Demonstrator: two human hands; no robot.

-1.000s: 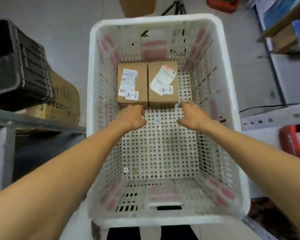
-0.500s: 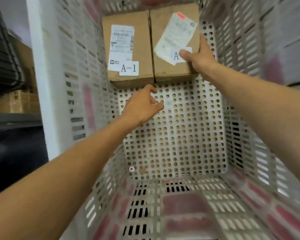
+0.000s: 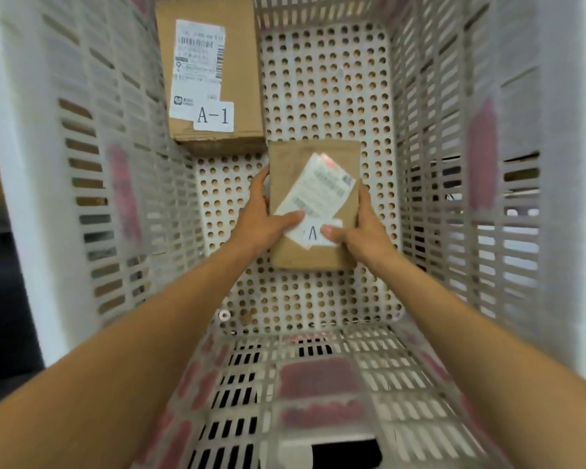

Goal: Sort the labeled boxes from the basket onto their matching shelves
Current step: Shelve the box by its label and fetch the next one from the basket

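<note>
Inside the basket [image 3: 430,137], left hand [image 3: 261,221] and right hand [image 3: 359,228] clamp the held box [image 3: 313,204], nearer than the A-1 box [image 3: 210,72]; thumb-only top contact could let it slip

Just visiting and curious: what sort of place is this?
Probably a parcel stockroom or small warehouse: a cardboard box stickered A-1 with a shipping label, a second labeled box in the left hand and right hand, and a white perforated plastic basket around them.

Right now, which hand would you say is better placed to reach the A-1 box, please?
Left, probably: the left hand sits nearest the A-1 box; the right hand lies beyond the held box.
</note>
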